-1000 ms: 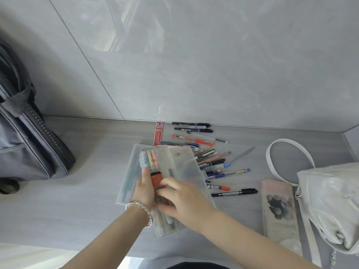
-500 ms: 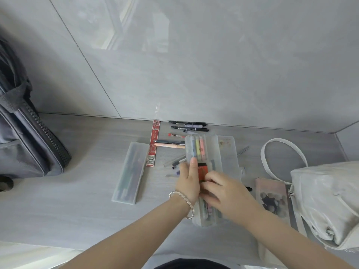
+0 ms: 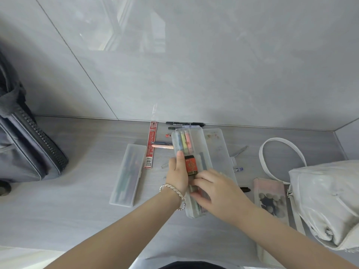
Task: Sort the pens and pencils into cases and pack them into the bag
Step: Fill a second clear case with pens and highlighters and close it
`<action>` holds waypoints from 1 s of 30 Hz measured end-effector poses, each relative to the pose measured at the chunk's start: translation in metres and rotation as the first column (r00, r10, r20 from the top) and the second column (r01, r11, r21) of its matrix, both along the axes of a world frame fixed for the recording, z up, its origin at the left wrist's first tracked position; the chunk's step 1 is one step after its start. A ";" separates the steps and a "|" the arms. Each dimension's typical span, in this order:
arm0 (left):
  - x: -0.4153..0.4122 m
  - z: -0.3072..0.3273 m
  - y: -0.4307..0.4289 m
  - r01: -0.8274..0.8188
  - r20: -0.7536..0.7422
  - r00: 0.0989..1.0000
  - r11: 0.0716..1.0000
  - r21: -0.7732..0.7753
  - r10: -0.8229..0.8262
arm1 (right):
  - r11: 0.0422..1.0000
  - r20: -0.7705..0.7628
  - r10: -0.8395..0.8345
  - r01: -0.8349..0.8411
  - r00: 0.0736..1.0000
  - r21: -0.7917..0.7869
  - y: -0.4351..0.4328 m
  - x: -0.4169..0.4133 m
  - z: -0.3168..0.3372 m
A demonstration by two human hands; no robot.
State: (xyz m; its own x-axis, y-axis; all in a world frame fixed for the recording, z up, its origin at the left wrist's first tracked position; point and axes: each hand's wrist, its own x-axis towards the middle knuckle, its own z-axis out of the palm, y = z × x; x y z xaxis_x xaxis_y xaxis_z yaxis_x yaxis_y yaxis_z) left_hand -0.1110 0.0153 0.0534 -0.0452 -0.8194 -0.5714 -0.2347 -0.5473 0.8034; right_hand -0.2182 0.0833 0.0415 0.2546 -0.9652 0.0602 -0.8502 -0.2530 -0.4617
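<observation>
- The left hand [image 3: 177, 171], wearing a silver twisted bracelet [image 3: 181, 193], is gripping the left long edge of a translucent rectangular plastic pencil case [image 3: 196, 214]; its thumb is lying straight along the case's top, and its other fingers are hidden beneath.
- The right hand [image 3: 215, 191] is covering the near half of the same case, fingers bent with their tips touching the contents; I cannot tell whether they are pinching anything.
- This case is sitting open in the middle of the grey wood-grain counter [image 3: 68, 206], its clear hinged lid [image 3: 217, 144] lying flat to the right.
- Inside it, pastel highlighters [image 3: 185, 140] are lying at the far end and a small black-and-red box [image 3: 191, 165] is lying mid-case, just beside the left thumb.
- A second frosted slim plastic case [image 3: 128, 175] is lying closed to the left, apart from both hands.
- A flat red packet [image 3: 151, 144], a pink pen [image 3: 162, 146] and a dark blue pen [image 3: 161, 142] are lying between the two cases; black pens [image 3: 184, 123] are lying against the wall.
- A pink flat pouch [image 3: 270, 193] is lying to the right, next to a white handbag [image 3: 326, 200].
- A grey zippered backpack [image 3: 25, 148] is standing at the far left, well apart.
</observation>
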 end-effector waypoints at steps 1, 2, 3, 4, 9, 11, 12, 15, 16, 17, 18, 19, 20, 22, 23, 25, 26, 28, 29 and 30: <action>0.002 0.000 -0.002 0.004 0.009 1.000 1.000 -0.014 -0.004 | 0.999 0.018 -0.002 0.001 1.000 0.041 -0.004 0.002 0.002; 0.003 0.000 -0.004 0.002 0.009 1.000 1.000 -0.022 -0.002 | 0.996 0.054 -0.014 0.009 0.998 0.085 -0.009 0.004 0.007; 0.006 0.000 -0.007 -0.009 -0.004 1.000 1.000 -0.023 0.009 | 0.992 0.121 -0.037 0.023 0.992 0.120 -0.015 0.006 0.013; 0.011 0.000 -0.012 -0.018 -0.008 1.000 1.000 -0.026 0.018 | 0.990 0.215 -0.077 0.049 0.974 0.132 -0.022 0.007 0.020; 0.039 -0.013 -0.041 0.012 0.110 0.994 0.999 0.039 -0.016 | 0.872 0.437 -0.472 0.477 0.766 0.106 -0.106 -0.021 0.030; 0.050 -0.019 -0.048 0.032 0.137 0.990 0.995 0.091 -0.044 | 0.833 0.301 -0.550 0.539 0.779 0.125 -0.144 -0.038 0.014; 0.053 -0.022 -0.051 0.042 0.135 0.989 0.993 0.113 -0.057 | 0.843 0.202 -0.538 0.517 0.818 0.149 -0.159 -0.044 0.004; 0.060 -0.028 -0.056 0.037 0.133 0.989 0.987 0.156 -0.058 | 0.907 -0.079 -0.331 0.340 0.940 0.247 -0.185 -0.046 -0.025; 0.060 -0.029 -0.058 0.028 0.139 0.989 0.988 0.154 -0.050 | 0.920 -0.175 -0.244 0.285 0.954 0.269 -0.189 -0.043 -0.035; 0.061 -0.030 -0.059 0.021 0.146 0.988 0.989 0.147 -0.043 | 0.928 -0.260 -0.173 0.245 0.950 0.280 -0.191 -0.039 -0.042; 0.060 -0.029 -0.059 0.014 0.144 0.989 0.989 0.149 -0.035 | 0.934 -0.321 -0.124 0.220 0.939 0.282 -0.190 -0.037 -0.047; 0.062 -0.031 -0.062 0.002 0.132 0.991 0.989 0.151 -0.022 | 0.936 -0.354 -0.103 0.211 0.930 0.281 -0.192 -0.034 -0.052; 0.062 -0.032 -0.063 -0.008 0.120 0.993 0.989 0.151 -0.010 | 0.934 -0.364 -0.109 0.221 0.925 0.280 -0.192 -0.033 -0.056; 0.065 -0.034 -0.065 -0.030 0.129 0.992 0.985 0.172 0.008 | 0.922 -0.360 -0.133 0.249 0.923 0.297 -0.194 -0.031 -0.058; 0.066 -0.035 -0.064 -0.037 0.131 0.991 0.984 0.176 0.014 | 0.913 -0.359 -0.136 0.257 0.924 0.317 -0.196 -0.031 -0.059; 0.067 -0.037 -0.062 -0.037 0.126 0.992 0.986 0.160 0.016 | 0.887 -0.350 -0.127 0.264 0.928 0.380 -0.196 -0.034 -0.061; 0.067 -0.036 -0.061 -0.041 0.129 0.991 0.986 0.164 0.020 | 0.873 -0.337 -0.140 0.276 0.931 0.401 -0.194 -0.037 -0.062; 0.066 -0.033 -0.059 -0.067 0.122 0.991 0.983 0.169 0.047 | 0.857 -0.250 -0.249 0.333 0.936 0.394 -0.189 -0.044 -0.063; 0.066 -0.033 -0.058 -0.095 0.115 0.990 0.981 0.171 0.076 | 0.852 -0.171 -0.337 0.377 0.926 0.363 -0.185 -0.046 -0.060; 0.066 -0.032 -0.058 -0.123 0.107 0.989 0.974 0.191 0.104 | 0.852 -0.068 -0.420 0.419 0.905 0.315 -0.180 -0.045 -0.052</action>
State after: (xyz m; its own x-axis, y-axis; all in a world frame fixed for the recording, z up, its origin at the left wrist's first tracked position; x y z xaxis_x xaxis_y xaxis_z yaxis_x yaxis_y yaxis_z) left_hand -0.0452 -0.0426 0.0212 0.1040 -0.6870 -0.7192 -0.2326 -0.7198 0.6540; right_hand -0.2630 -0.0964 -0.0107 -0.1782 -0.9480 -0.2638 -0.8410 0.2859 -0.4593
